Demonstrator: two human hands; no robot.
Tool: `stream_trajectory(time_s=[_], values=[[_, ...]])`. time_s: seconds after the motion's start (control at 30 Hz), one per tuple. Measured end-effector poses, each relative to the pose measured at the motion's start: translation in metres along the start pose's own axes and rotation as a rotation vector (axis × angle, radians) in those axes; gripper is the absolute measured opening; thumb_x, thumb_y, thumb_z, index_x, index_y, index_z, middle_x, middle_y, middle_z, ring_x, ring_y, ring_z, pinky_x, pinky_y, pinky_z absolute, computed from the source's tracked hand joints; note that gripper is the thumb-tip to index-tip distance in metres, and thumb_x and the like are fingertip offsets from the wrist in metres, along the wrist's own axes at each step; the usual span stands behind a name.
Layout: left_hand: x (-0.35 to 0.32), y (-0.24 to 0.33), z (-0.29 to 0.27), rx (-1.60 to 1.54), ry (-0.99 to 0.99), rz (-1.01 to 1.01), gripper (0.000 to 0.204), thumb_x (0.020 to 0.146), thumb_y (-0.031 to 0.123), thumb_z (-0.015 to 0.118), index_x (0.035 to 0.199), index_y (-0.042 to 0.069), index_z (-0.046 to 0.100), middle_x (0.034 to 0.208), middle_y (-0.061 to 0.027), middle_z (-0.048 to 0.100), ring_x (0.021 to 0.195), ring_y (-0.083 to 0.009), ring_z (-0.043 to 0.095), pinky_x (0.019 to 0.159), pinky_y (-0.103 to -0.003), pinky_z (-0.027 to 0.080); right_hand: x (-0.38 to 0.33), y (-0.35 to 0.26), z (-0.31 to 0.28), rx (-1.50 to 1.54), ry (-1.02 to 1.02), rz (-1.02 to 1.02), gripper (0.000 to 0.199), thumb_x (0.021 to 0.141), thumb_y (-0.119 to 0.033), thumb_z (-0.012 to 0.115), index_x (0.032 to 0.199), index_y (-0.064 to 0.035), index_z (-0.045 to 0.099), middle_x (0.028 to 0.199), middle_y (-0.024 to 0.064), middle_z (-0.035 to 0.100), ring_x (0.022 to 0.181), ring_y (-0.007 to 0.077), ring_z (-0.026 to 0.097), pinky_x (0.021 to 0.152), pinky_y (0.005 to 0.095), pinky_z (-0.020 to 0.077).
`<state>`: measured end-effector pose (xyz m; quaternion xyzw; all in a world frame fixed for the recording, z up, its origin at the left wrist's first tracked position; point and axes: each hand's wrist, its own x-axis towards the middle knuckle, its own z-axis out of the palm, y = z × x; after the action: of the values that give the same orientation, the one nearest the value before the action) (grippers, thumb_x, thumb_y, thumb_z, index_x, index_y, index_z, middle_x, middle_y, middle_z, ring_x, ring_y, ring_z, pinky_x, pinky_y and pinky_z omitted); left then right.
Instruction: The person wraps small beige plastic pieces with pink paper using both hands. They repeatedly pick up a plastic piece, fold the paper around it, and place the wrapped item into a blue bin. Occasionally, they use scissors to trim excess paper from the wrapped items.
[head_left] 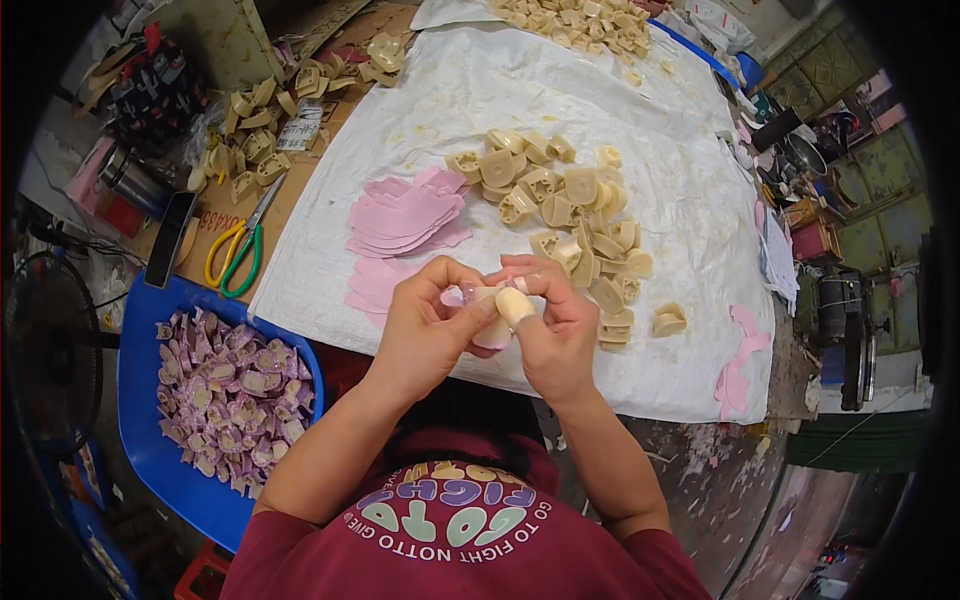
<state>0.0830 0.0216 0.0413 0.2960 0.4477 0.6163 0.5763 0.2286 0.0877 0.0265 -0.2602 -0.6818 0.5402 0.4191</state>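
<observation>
Near the table's front edge, my left hand (425, 318) and my right hand (558, 335) meet with fingers closed on a small pink sheet piece (493, 338). A beige area shows between the fingertips, but the fingers hide most of it. A pale cover (514, 304) sits on my right thumb. Just beyond my left hand lies a fanned stack of pink cut sheets (405, 215), with more beneath it. A heap of beige, hollow, heel-shaped plastic pieces (560, 200) spreads beyond my right hand.
At left are a blue basin (135, 385) of pink-purple wrapped pieces, scissors (240, 250) with yellow and green handles, a phone (171, 238) and loose beige pieces (262, 140). Another beige pile (590, 22) lies at the far end. Pink scraps (738, 365) lie on the white cloth (360, 130).
</observation>
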Motion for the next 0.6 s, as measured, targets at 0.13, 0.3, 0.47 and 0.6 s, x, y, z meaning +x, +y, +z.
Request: stream_trajectory(time_s=[0.13, 0.3, 0.47, 0.6], values=[[-0.003, 0.002, -0.005, 0.235, 0.026, 0.22, 0.011, 0.088, -0.002, 0.06, 0.09, 0.002, 0.051, 0.099, -0.0094, 0.055, 0.076, -0.0148, 0.066, 0.058, -0.025, 0.055, 0.003, -0.005, -0.004, -0.119, -0.066, -0.012, 0.012, 0.083, -0.009, 0.065, 0.095, -0.0059, 0.067, 0.112, 0.008, 0.067, 0.121, 0.0301, 0.05, 0.103, 0.0444, 0.0354], [0.003, -0.004, -0.011, 0.719, 0.01, 0.508, 0.012, 0.085, -0.006, 0.06, 0.09, -0.001, 0.051, 0.107, -0.0148, 0.051, 0.077, -0.0145, 0.064, 0.061, -0.025, 0.053, 0.004, -0.001, -0.006, -0.137, -0.05, 0.013, 0.015, 0.082, -0.011, 0.067, 0.096, -0.0071, 0.069, 0.116, 0.008, 0.066, 0.125, 0.0325, 0.047, 0.104, 0.0454, 0.0352], [0.0, -0.01, -0.005, 0.368, 0.076, 0.481, 0.036, 0.085, -0.004, 0.063, 0.118, 0.001, 0.049, 0.115, -0.0134, 0.052, 0.084, -0.0192, 0.065, 0.071, -0.029, 0.055, 0.001, -0.011, -0.005, -0.14, 0.007, -0.109, 0.016, 0.081, -0.007, 0.067, 0.097, -0.006, 0.069, 0.121, 0.0093, 0.064, 0.124, 0.0331, 0.048, 0.103, 0.0429, 0.0369], [-0.012, -0.004, -0.001, -0.535, -0.059, -0.185, 0.048, 0.097, 0.027, 0.052, 0.138, 0.006, 0.037, 0.114, -0.0114, 0.057, 0.092, -0.023, 0.065, 0.078, -0.033, 0.055, -0.006, -0.017, 0.006, -0.494, 0.148, -0.35, 0.02, 0.083, -0.008, 0.065, 0.102, -0.0041, 0.068, 0.123, 0.0111, 0.063, 0.124, 0.0331, 0.049, 0.102, 0.0412, 0.0386]])
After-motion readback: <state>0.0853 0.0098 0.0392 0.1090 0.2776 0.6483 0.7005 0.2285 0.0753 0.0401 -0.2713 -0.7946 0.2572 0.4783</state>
